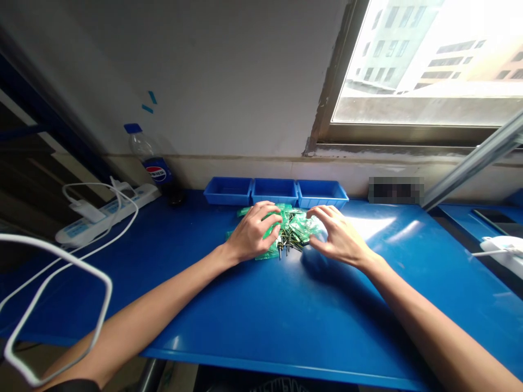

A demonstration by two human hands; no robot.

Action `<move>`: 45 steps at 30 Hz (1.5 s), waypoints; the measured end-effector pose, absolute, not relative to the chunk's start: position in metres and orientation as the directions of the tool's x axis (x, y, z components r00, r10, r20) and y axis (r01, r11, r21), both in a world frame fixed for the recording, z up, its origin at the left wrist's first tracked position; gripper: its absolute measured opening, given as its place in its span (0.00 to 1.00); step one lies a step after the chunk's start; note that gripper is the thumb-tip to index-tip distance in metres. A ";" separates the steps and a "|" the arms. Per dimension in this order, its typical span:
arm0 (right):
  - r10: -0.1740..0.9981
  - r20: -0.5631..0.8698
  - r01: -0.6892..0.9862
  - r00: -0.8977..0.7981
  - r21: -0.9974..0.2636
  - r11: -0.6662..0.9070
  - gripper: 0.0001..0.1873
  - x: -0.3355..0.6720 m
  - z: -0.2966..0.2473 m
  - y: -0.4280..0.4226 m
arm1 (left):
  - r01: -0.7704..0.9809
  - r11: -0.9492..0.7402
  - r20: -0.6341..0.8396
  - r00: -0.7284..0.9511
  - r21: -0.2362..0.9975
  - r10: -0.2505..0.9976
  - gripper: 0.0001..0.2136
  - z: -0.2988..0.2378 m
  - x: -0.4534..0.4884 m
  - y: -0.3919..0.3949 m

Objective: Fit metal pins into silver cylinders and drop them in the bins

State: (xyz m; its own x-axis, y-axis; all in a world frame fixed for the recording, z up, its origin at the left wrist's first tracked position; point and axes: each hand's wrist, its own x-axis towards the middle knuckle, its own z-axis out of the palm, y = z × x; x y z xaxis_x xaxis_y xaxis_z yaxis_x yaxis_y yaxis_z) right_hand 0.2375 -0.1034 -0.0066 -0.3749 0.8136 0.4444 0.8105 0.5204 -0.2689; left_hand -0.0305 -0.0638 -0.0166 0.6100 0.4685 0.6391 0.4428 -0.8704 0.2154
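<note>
A loose pile of green plastic packets [300,224] lies on the blue table, mixed with thin dark metal pins or screws [287,239] that I cannot name exactly. My left hand [256,231] arches over the left side of the pile, fingers curved and apart. On the right side my right hand [335,235] is held with thumb and fingers spread around the edge of the packets. Neither hand visibly grips anything, though the left fingertips are partly hidden. Behind the pile stand three blue trays side by side: left [227,191], middle [274,192] and right [322,194].
A cola bottle [157,169] stands at the back left beside a white power strip [108,215]. A white cable [107,283] loops across the left foreground. To the right are a slanted metal bar [474,163] and a white device [506,253]. The blue table [261,321] has its edge near me.
</note>
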 end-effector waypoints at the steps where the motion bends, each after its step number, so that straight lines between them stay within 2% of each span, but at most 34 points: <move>1: 0.823 0.413 0.814 -0.391 -0.262 0.518 0.22 0.238 -0.006 -0.104 | 0.441 -0.873 0.636 0.618 0.207 0.463 0.07 -0.014 -0.028 -0.062; 5: 0.828 0.370 0.837 -0.421 -0.195 0.512 0.26 0.241 -0.010 -0.103 | 0.418 -0.890 0.614 0.659 0.182 0.435 0.07 -0.002 -0.016 -0.057; 9: 0.826 0.404 0.861 -0.393 -0.153 0.485 0.22 0.244 -0.014 -0.099 | 0.418 -0.879 0.599 0.650 0.231 0.467 0.07 0.006 -0.007 -0.054; 17: 0.699 0.666 0.833 -0.261 -0.210 0.511 0.14 0.245 -0.003 -0.100 | 0.375 -0.879 0.656 0.590 0.293 0.470 0.07 -0.013 -0.022 -0.065; 19: 0.664 0.722 0.810 -0.195 -0.263 0.525 0.13 0.239 0.004 -0.105 | 0.365 -0.870 0.673 0.555 0.331 0.489 0.07 -0.016 -0.026 -0.071; 21: 0.671 0.728 0.740 -0.137 -0.375 0.558 0.12 0.229 0.011 -0.112 | 0.361 -0.853 0.659 0.543 0.377 0.521 0.08 -0.016 -0.028 -0.077; 24: 0.780 0.619 0.497 -0.091 -0.651 0.574 0.10 0.213 0.012 -0.120 | 0.335 -0.844 0.634 0.558 0.418 0.535 0.11 -0.014 -0.026 -0.083; 27: 0.878 0.477 0.229 -0.052 -0.850 0.475 0.10 0.201 0.004 -0.122 | 0.304 -0.850 0.651 0.547 0.431 0.526 0.12 -0.012 -0.023 -0.086; 31: 0.945 0.315 -0.001 -0.094 -0.949 0.316 0.16 0.196 -0.007 -0.119 | 0.287 -0.839 0.659 0.521 0.463 0.542 0.08 -0.013 -0.022 -0.087; 35: 0.962 0.242 -0.110 -0.124 -0.967 0.229 0.18 0.197 -0.010 -0.116 | 0.306 -0.740 0.568 0.489 0.599 0.662 0.09 -0.012 -0.021 -0.087; 38: 0.968 0.227 -0.100 -0.110 -0.971 0.216 0.20 0.197 -0.009 -0.116 | 0.333 -0.630 0.469 0.450 0.702 0.760 0.14 -0.008 -0.020 -0.089; 40: 0.970 0.228 -0.034 -0.085 -0.974 0.226 0.19 0.197 -0.007 -0.116 | 0.316 -0.538 0.396 0.414 0.782 0.819 0.18 -0.005 -0.020 -0.090; 43: 0.950 0.312 0.149 0.004 -0.940 0.307 0.14 0.202 -0.006 -0.112 | 0.182 -0.363 0.288 0.339 0.914 0.896 0.19 -0.003 -0.020 -0.084; 45: 0.907 0.413 0.324 0.079 -0.871 0.368 0.10 0.211 -0.010 -0.106 | 0.034 -0.237 0.222 0.246 0.971 0.943 0.19 -0.002 -0.023 -0.073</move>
